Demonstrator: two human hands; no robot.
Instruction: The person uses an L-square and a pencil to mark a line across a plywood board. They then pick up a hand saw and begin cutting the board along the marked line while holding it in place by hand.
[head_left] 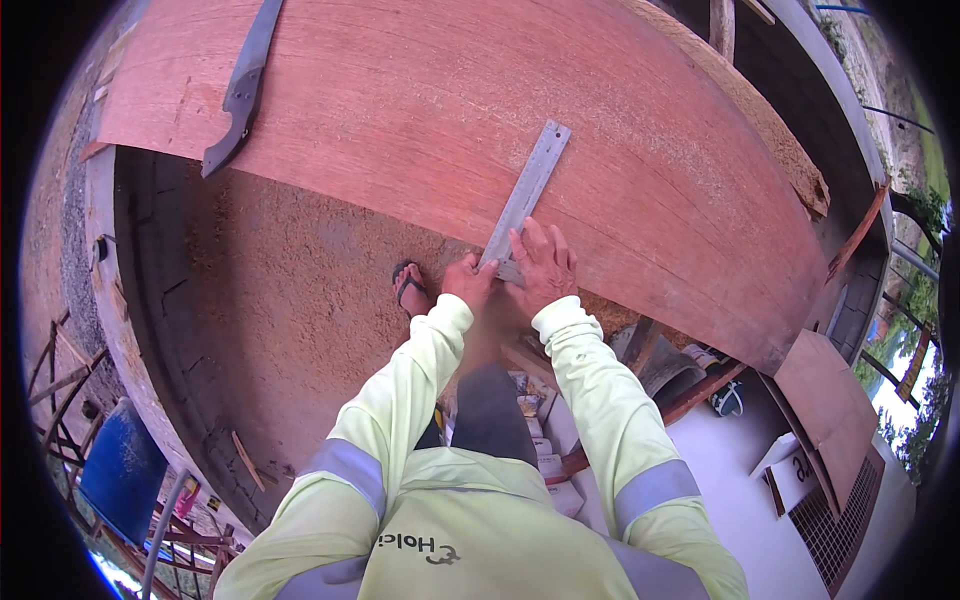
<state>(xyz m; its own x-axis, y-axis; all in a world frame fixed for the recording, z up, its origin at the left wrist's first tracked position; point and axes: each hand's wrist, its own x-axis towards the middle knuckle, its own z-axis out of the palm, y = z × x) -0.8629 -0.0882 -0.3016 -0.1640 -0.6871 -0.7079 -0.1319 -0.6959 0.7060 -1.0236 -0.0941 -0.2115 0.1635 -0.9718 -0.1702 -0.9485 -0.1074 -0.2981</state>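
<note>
A metal try square [530, 185] lies across the reddish plywood sheet [420, 110], its blade pointing away from me and its short end at the sheet's near edge. My left hand [470, 280] is closed on that end, fingers bent and thumb against the metal. My right hand [545, 268] rests beside it over the edge, with a finger along the blade and the thumb by the short end. Part of the square is hidden under my fingers. At the far left of the sheet lies a handsaw [243, 100], its dark handle jutting past the near edge.
Sawdust [300, 260] covers the floor below the sheet. A low concrete wall [120, 300] curves along the left, with a blue drum [122, 462] beyond it. Wood pieces, white packages and brown boards [825, 400] stand at right. A sandalled foot [410, 288] shows below the sheet.
</note>
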